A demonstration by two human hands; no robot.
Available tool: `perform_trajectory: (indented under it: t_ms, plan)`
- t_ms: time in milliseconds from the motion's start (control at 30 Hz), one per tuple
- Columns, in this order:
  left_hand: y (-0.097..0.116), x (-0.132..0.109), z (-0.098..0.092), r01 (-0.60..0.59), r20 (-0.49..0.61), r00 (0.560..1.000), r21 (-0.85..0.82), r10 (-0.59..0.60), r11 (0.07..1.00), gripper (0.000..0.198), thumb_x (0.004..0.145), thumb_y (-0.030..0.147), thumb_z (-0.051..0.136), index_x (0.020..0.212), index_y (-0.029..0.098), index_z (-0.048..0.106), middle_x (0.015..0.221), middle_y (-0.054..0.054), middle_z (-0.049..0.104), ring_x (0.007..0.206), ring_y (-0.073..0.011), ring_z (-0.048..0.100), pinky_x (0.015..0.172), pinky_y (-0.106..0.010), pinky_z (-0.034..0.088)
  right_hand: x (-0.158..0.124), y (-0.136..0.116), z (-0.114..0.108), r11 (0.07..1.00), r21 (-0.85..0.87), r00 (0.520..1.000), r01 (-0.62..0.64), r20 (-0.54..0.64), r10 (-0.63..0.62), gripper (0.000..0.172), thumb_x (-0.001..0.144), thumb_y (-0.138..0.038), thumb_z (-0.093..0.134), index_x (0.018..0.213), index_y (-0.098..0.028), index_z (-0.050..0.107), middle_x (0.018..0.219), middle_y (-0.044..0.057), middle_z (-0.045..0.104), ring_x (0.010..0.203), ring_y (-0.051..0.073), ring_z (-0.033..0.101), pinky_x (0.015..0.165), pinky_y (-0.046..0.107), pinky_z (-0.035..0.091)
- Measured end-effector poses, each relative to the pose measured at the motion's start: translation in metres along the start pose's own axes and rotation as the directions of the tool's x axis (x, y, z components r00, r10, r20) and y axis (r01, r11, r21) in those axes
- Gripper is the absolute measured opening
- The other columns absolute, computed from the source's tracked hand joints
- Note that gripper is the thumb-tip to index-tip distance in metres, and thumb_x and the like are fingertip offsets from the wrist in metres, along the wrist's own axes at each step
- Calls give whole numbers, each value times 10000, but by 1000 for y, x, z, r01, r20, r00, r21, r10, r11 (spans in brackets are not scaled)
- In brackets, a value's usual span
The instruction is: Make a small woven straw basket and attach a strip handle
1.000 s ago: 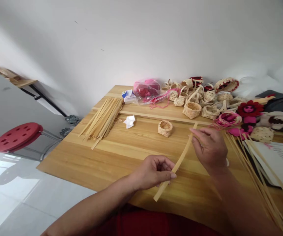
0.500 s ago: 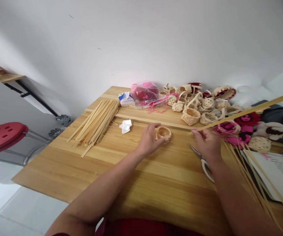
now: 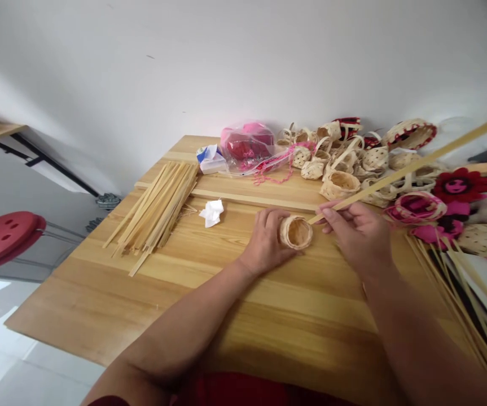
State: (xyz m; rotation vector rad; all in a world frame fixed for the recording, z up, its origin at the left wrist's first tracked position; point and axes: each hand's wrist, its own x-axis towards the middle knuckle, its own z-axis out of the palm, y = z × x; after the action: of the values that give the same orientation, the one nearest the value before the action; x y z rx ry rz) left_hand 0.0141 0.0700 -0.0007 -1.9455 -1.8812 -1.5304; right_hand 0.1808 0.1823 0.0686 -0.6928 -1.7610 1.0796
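A small round woven basket (image 3: 296, 232) is tilted with its mouth turned toward the right and toward me. My left hand (image 3: 267, 239) is closed around its left side. Between thumb and fingers, my right hand (image 3: 355, 228) pinches a long flat bamboo strip (image 3: 412, 164). The strip's near end points at the basket's rim, and whether it touches I cannot tell. Its far end runs up and out past the right edge. The scissors that lay beside my right hand are now hidden under that hand and forearm.
A bundle of strips (image 3: 158, 208) lies on the left of the wooden table (image 3: 95, 304), near a crumpled tissue (image 3: 212, 212). Behind are a plastic bag of pink yarn (image 3: 249, 148) and several finished baskets (image 3: 340, 183). At right are a red flower (image 3: 461, 185) and loose thin strips (image 3: 450, 304).
My left hand has closed on the basket and tipped it over toward the right. My right hand has brought the strip's end left to the basket's rim. The view has shifted slightly.
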Motion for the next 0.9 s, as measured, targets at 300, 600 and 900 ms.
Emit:
perform_trajectory:
  t_ms: [300, 600, 900]
  plan:
    - [14, -2, 6, -358, -313, 895, -81, 317, 930, 800, 873, 342, 855, 1506, 260, 373, 1303, -140, 626, 1248, -281, 660, 1010, -438, 573, -16, -54, -15, 910, -89, 912, 405, -30, -409, 157, 946, -170, 756, 1053, -270, 811, 951, 18, 803, 713, 148, 706, 663, 298, 591]
    - [21, 3, -2, -150, -241, 966, -219, 95, 964, 992, 681, 686, 911, 1456, 234, 486, 1289, -138, 640, 1188, -302, 661, 1033, -471, 566, -20, -46, -5, 952, -110, 956, 287, -26, -291, 113, 970, -247, 741, 1053, -289, 807, 918, 12, 812, 687, 158, 725, 636, 290, 609]
    - [17, -2, 7, 57, -87, 990, -493, -114, 868, 988, 597, 645, 977, 1356, 231, 500, 1300, -133, 657, 1203, -298, 690, 1059, -477, 571, -15, -39, -4, 979, -72, 980, 191, -44, -195, 63, 967, -283, 754, 1008, -277, 800, 920, 12, 813, 658, 150, 729, 574, 264, 600]
